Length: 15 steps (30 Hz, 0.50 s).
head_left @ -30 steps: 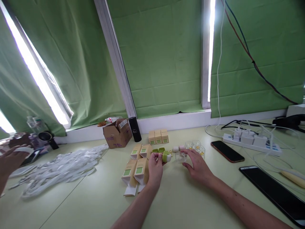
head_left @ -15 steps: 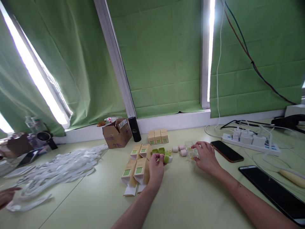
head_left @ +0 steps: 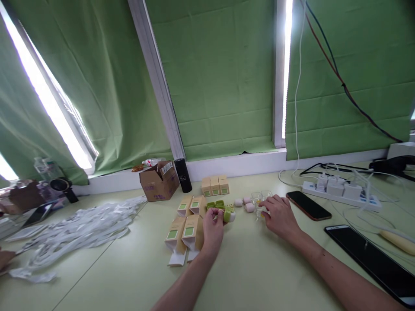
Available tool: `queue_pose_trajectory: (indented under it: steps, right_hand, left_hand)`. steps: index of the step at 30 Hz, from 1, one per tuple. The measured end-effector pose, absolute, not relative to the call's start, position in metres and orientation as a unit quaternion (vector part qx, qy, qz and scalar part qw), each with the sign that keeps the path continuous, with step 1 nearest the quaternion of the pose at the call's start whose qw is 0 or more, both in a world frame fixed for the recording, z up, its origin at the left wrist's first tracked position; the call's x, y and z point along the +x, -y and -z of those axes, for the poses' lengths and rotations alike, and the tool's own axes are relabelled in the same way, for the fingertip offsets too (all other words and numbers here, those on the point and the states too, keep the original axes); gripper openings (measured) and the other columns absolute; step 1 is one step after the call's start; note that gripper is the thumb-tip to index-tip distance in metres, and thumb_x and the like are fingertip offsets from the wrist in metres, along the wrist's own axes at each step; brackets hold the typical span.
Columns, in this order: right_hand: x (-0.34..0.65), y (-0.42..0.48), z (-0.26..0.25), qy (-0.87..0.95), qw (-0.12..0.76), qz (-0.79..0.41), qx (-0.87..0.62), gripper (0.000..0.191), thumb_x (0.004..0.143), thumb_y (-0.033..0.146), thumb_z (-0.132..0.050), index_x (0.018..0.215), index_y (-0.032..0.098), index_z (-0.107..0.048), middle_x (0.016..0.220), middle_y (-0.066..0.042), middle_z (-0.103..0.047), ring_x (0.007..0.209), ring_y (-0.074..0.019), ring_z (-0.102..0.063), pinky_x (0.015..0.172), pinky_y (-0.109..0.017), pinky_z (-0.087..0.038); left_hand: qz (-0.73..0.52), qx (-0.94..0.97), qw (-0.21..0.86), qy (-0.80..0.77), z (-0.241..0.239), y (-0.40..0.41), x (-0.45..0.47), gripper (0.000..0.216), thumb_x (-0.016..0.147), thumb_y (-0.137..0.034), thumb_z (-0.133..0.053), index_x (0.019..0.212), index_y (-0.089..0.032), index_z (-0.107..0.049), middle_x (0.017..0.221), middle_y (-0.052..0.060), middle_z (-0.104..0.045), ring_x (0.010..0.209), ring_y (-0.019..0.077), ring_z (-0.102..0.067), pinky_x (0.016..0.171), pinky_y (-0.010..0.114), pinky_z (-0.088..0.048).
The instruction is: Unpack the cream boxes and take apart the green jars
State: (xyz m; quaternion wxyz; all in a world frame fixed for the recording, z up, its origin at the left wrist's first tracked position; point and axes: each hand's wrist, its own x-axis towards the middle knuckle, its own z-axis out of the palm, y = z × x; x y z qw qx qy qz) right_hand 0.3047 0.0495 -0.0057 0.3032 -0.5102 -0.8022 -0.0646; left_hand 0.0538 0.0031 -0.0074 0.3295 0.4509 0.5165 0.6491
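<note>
Green-and-white piece (head_left: pixel 228 215), small and stubby, shows a bright lime-green part with a rounded white part beside it, and a paler green bit stands at its upper edge; finer detail is too small to make out. It is in the left hand (head_left: pixel 213 229), whose thumb and fingers are pressed together, pinching it by the green side, so that it sticks out just past the fingertips, above the pale table (head_left: pixel 246 263). Its white end points to the right, away from the left hand and toward the other hand's side; the short long axis seems to run roughly across the table from green to white, though how far it tilts cannot be told. Dark green caps (head_left: pixel 219 204) lie just behind the fingertips. Open tan boxes (head_left: pixel 189 232) with green labels stand beside the left hand, on its left. Pinkish-white cylinders (head_left: pixel 249 207) lie between the two hands. Well apart from the held piece, the right hand (head_left: pixel 281 216) has its fingers bent at the clear cups (head_left: pixel 256 197), some with yellow inside; whether its thumb and forefinger pinch one of them or only touch it, one cannot tell.
</note>
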Motion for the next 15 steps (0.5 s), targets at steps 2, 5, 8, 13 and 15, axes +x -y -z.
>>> queue_pose_trajectory:
  steps: [2,5,8,13,15]
  right_hand:
    - [0.3012,-0.0459,0.0027,0.820,0.278,0.069,-0.495,0.018,0.091,0.019,-0.058,0.094,0.025,-0.075,0.096,-0.009,-0.075,0.102,-0.0302,-0.061,0.089,-0.045,-0.036]
    - [0.2985,-0.0459,0.0035,0.820,0.259,0.094,-0.501,0.023,0.097,0.020,-0.054,0.087,0.024,-0.074,0.091,-0.008,-0.077,0.097,-0.0286,-0.062,0.085,-0.043,-0.033]
    - [0.2995,-0.0504,0.0071,0.809,0.263,0.114,-0.513,0.024,0.099,0.022,-0.053,0.088,0.023,-0.074,0.092,-0.009,-0.077,0.097,-0.0284,-0.063,0.084,-0.042,-0.032]
    - [0.2996,-0.0507,0.0062,0.801,0.275,0.126,-0.517,0.020,0.098,0.025,-0.055,0.102,0.022,-0.074,0.098,-0.011,-0.078,0.099,-0.0301,-0.064,0.085,-0.042,-0.032]
    - [0.2973,-0.0464,0.0033,0.805,0.269,0.130,-0.512,0.021,0.098,0.026,-0.054,0.096,0.021,-0.074,0.093,-0.012,-0.078,0.095,-0.0302,-0.065,0.084,-0.042,-0.033]
  left_hand:
    - [-0.646,0.453,0.334,-0.515,0.0070,-0.0026,0.0539,0.055,0.074,-0.070,-0.077,0.083,-0.018,-0.062,0.087,0.008,-0.070,0.077,0.0205,-0.069,0.070,0.037,-0.064]
    - [-0.651,0.451,0.335,-0.511,0.0074,-0.0031,0.0539,0.053,0.074,-0.068,-0.078,0.082,-0.018,-0.062,0.085,0.007,-0.070,0.076,0.0202,-0.070,0.070,0.037,-0.064]
    - [-0.653,0.453,0.329,-0.510,0.0086,-0.0043,0.0539,0.051,0.075,-0.065,-0.079,0.081,-0.018,-0.063,0.084,0.007,-0.070,0.075,0.0202,-0.070,0.068,0.036,-0.064]
    - [-0.652,0.452,0.330,-0.512,0.0078,-0.0040,0.0540,0.049,0.075,-0.064,-0.079,0.081,-0.018,-0.063,0.085,0.007,-0.069,0.074,0.0198,-0.069,0.067,0.036,-0.064]
    - [-0.651,0.452,0.332,-0.512,0.0064,-0.0031,0.0542,0.050,0.074,-0.064,-0.079,0.081,-0.018,-0.062,0.085,0.007,-0.069,0.075,0.0199,-0.069,0.067,0.037,-0.064]
